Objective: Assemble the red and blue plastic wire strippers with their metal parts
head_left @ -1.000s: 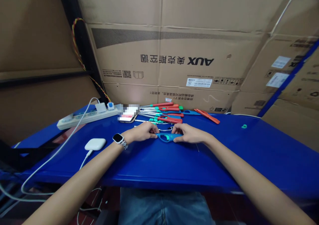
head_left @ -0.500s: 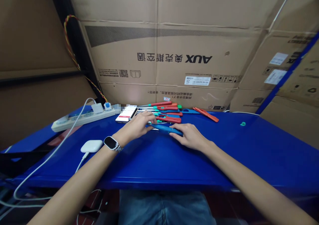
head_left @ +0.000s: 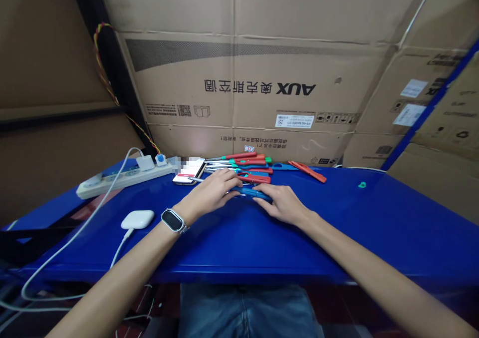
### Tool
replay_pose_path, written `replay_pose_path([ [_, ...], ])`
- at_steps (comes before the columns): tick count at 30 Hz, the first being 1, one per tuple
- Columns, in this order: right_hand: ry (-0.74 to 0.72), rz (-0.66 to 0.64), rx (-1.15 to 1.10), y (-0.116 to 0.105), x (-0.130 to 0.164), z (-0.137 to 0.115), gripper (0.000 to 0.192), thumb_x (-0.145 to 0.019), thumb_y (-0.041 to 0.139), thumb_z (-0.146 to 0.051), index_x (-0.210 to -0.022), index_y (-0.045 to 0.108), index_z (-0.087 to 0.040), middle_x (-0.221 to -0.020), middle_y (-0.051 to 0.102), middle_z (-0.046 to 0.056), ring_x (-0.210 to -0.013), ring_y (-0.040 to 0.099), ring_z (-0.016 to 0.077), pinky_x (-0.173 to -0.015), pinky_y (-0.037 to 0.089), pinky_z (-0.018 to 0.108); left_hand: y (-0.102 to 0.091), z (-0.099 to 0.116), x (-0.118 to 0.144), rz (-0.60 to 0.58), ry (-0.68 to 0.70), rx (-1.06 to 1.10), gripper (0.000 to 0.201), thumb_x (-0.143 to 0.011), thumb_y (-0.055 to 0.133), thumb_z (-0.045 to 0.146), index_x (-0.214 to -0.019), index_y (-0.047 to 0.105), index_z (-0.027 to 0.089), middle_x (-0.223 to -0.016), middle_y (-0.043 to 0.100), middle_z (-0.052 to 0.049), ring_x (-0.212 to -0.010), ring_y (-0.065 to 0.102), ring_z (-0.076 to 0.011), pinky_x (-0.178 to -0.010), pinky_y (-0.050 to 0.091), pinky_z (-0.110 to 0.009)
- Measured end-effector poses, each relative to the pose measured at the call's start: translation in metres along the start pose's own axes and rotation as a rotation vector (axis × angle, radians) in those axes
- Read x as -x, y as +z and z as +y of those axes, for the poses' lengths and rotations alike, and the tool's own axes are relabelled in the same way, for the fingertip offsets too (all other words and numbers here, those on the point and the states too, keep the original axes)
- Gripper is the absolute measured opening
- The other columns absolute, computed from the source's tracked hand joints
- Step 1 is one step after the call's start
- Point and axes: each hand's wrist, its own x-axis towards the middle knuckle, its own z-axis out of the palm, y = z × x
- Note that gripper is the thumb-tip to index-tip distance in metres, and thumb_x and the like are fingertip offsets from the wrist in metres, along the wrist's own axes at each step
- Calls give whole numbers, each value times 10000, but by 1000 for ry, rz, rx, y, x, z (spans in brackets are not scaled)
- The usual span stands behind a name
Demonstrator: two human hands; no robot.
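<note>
1. Near edge of the table: both your forearms cross it and reach toward the far side.
2. Left hand: it lies palm down, fingers spread and unclenched, with the fingertips resting on the left end of the blue lighter.
3. Right hand: it lies flat, gripping nothing, with the fingertips pressing the lighter's right end.
4. The blue lighter lies past the table's middle, toward the far edge, just before the pile of lighters.
5. Step in hand, as judged: setting the lighter down at the pile. The next move would call for lifting both hands clear without dragging it.
6. Far-left corner: power strip, phone; a white charger sits nearer.
</note>
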Motion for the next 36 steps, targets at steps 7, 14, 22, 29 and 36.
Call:
replay_pose_path([
  [7, -7, 69, -33, 4, 2, 0, 262, -884, 557, -313, -1119, 640, -231, -1076, 734, 48, -908, 697, 217, -797, 483, 304, 5, 4, 6, 62, 31, -69, 185, -986, 487, 273, -1111, 588, 180, -1065, 602, -84, -1015, 548, -230, -919, 447, -393],
  [14, 14, 32, -150, 4, 0, -4, 228, -892, 557, -323, -1084, 645, -237, -943, 738, 23, -810, 685, 195, -746, 485, 286, 9, 5, 12, 88, 117, -125, 234, -1016, 407, 225, -1123, 614, 200, -1136, 642, -81, -989, 599, -194, -873, 465, -350],
  [22, -27, 61, -111, 6, 2, -5, 251, -905, 553, -291, -1136, 636, -237, -1078, 731, 42, -936, 695, 206, -824, 496, 302, 11, 7, 13, 121, 126, -140, 214, -1015, 406, 199, -1082, 608, 179, -1100, 673, -73, -971, 620, -184, -853, 461, -335],
  [29, 19, 94, -50, 8, 3, -13, 238, -919, 549, -312, -1127, 627, -228, -1068, 734, 47, -904, 704, 218, -778, 497, 309, 15, 7, 14, 200, 166, -244, 190, -991, 424, 132, -1092, 584, 151, -1109, 683, -83, -966, 627, -192, -868, 455, -346],
  [36, 67, 91, -107, 10, 4, -25, 197, -919, 531, -279, -1102, 577, -224, -966, 719, 33, -813, 678, 203, -711, 453, 293, 13, 11, 14, 226, 166, -324, 171, -983, 425, 120, -1008, 589, 161, -1133, 686, -91, -987, 642, -195, -899, 447, -363],
])
